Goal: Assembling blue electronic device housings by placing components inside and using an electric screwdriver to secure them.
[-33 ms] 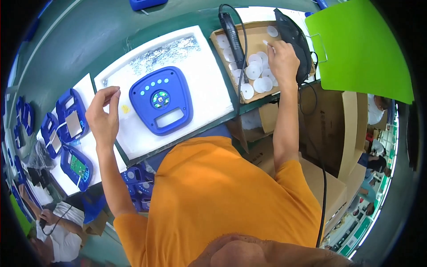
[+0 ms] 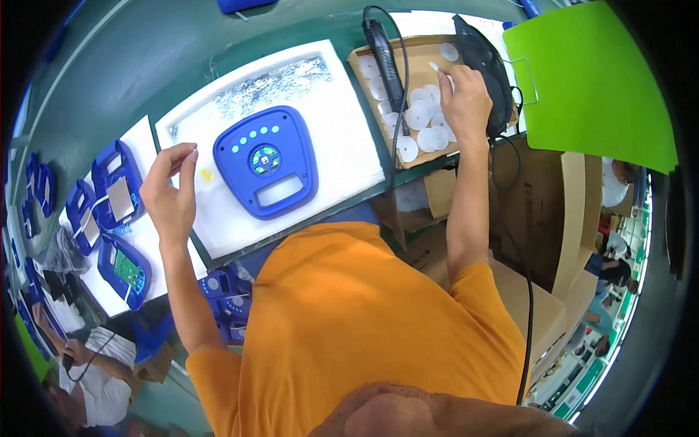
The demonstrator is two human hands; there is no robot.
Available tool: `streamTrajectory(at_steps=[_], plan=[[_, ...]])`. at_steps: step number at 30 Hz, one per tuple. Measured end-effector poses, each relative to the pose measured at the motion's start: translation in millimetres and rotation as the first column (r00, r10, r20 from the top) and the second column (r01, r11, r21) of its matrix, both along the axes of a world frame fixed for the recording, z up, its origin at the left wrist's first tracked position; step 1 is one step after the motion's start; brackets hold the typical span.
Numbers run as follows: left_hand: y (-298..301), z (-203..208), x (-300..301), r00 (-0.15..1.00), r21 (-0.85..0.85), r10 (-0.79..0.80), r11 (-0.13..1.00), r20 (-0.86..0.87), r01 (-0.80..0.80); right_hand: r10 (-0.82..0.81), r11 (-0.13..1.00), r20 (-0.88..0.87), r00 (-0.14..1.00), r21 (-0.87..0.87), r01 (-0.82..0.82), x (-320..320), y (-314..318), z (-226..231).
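A blue plastic housing [image 2: 228, 164] lies on a white foam tray [image 2: 342, 156] before me, its round opening showing a green circuit board [image 2: 264, 159]. Left of it, my left hand [image 2: 172, 191] hovers with thumb and forefinger pinched; anything between them is too small to make out. My right hand [image 2: 467, 102] is over a shallow cardboard box [image 2: 424, 54]. Its thumb and forefinger grip a thin white piece [image 2: 434, 65], apparently a disc seen nearly edge-on. Several translucent white discs [image 2: 418, 116] lie in the box below that hand.
Small shiny parts [image 2: 273, 86] fill the tray's far recess. A black electric screwdriver [image 2: 384, 58] with a cable lies across the box. Black mesh [image 2: 489, 65] and a green sheet [image 2: 593, 84] stand at right. More blue housings [image 2: 124, 269] lie left, near another person [image 2: 102, 371].
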State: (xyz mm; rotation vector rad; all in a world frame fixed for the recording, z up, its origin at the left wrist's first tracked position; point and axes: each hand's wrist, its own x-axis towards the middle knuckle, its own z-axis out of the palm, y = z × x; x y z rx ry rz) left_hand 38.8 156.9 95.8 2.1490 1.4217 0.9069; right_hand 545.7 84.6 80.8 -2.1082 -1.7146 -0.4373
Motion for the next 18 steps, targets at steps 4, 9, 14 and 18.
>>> streamTrajectory(at_steps=[4, 9, 14, 18], plan=[[-29, 2, -5, 0.984, -0.039, 0.056, 0.998, 0.167, -0.050, 0.522, 0.853, -0.304, 0.797, 0.192, -0.485, -91, 1, 23], [-47, -3, -7, 0.972, -0.069, 0.057, 0.997, 0.229, -0.043, 0.756, 0.651, -0.242, 0.608, 0.179, -0.738, -195, 3, 7], [-55, -5, -10, 0.969, -0.069, 0.043, 0.997, 0.244, -0.027, 0.813, 0.575, -0.143, 0.564, 0.057, -0.816, -223, -1, 0], [-56, -10, -11, 0.966, -0.068, 0.033, 0.998, 0.257, -0.016, 0.794, 0.589, -0.177, 0.581, -0.009, -0.808, -223, -2, 1]])
